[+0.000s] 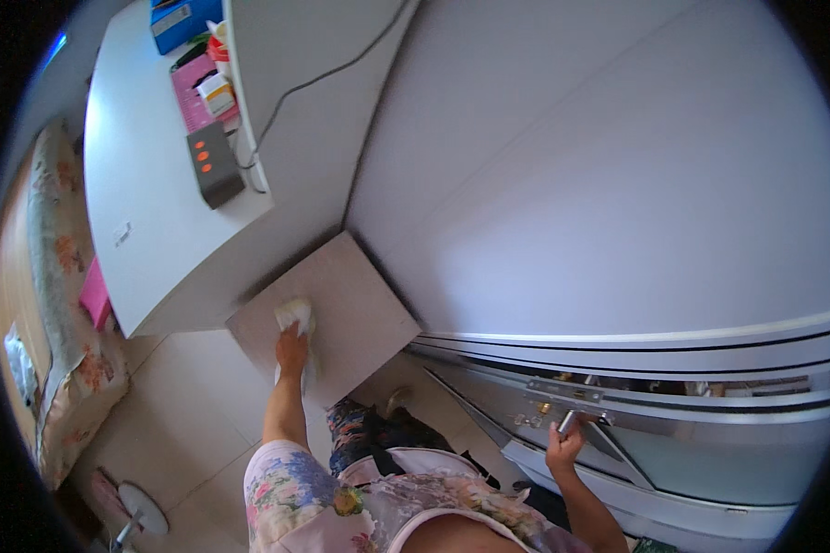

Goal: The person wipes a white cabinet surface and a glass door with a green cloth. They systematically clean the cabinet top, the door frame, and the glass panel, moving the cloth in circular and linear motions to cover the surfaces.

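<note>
My left hand [291,352] is closed on a pale cloth [294,313], pressed to the flat top of a square, light grey-beige cabinet or box [360,304] in the corner. A strip of the cloth hangs down beside my wrist. At the right, my right hand [564,452] is wrapped round the metal lever handle [567,422] of a white door with a frosted pane [710,465]. The lock plate [563,391] shows on the door's edge, and the door stands ajar.
To the left stands a white desk [148,230] with a dark box-shaped device [215,166], a pink basket [192,97] and a blue box [184,23]. A grey cable [323,74] runs along its side. A bed with flowered cloth [69,267] and a round white fan-like object [143,509] are farther left.
</note>
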Demonstrator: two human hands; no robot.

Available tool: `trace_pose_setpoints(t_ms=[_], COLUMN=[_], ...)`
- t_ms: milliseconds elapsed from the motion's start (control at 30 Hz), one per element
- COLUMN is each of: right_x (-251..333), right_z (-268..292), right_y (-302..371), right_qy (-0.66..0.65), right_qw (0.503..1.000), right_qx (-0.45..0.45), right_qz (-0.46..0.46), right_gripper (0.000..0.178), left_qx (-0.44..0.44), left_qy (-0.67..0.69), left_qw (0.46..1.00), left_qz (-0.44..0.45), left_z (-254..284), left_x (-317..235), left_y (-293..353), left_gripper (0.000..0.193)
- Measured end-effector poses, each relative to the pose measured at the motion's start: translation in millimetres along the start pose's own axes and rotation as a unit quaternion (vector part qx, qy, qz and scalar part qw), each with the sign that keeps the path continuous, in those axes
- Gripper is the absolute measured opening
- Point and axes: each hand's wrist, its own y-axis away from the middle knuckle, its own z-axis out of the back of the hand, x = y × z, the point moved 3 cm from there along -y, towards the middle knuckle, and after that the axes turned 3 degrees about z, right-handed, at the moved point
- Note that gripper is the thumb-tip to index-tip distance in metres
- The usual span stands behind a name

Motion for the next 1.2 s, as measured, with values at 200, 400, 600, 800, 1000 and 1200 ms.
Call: trace_pose_setpoints(t_ms=[200,400,600,800,1000,1200], right_x=[5.1,0.7,-27.9,-9.5,-17.5,-17.3], right_z=[1.7,-2.1,-5.7,-4.1,-7.1,-9.1], right_y=[-5.4,-3.2,13.8,2.1,3.0,0.8], right_qy=[0.01,-0.016,0.046,-0.023,-0.079,-0.106], right_qw=[1.0,1.0,0.999,0.998,0.993,0.991], right_qx=[0.014,0.025,0.013,0.026,0.077,0.078], right_qz=[-0.013,-0.007,0.002,-0.055,-0.05,0.024], right_gripper=[0.019,0.017,0.042,0.037,0.025,0.024], left_qx=[0.116,0.149,0.014,-0.14,-0.193,-0.128], left_qy=[0.157,0.548,0.618,0.48,0.328,0.462], left_qw=[0.971,0.769,0.781,0.809,0.803,0.842], left_qz=[0.139,0.292,0.094,-0.309,-0.459,-0.246], left_z=[-85.9,-89.7,-3.9,81.2,50.4,43.9], left_x=[-55.1,-236.6,-338.9,-400.2,-409.8,-401.6], left_y=[15.6,13.6,64.7,127.7,162.4,136.4], left_gripper=[0.046,0.052,0.044,0.052,0.055,0.056])
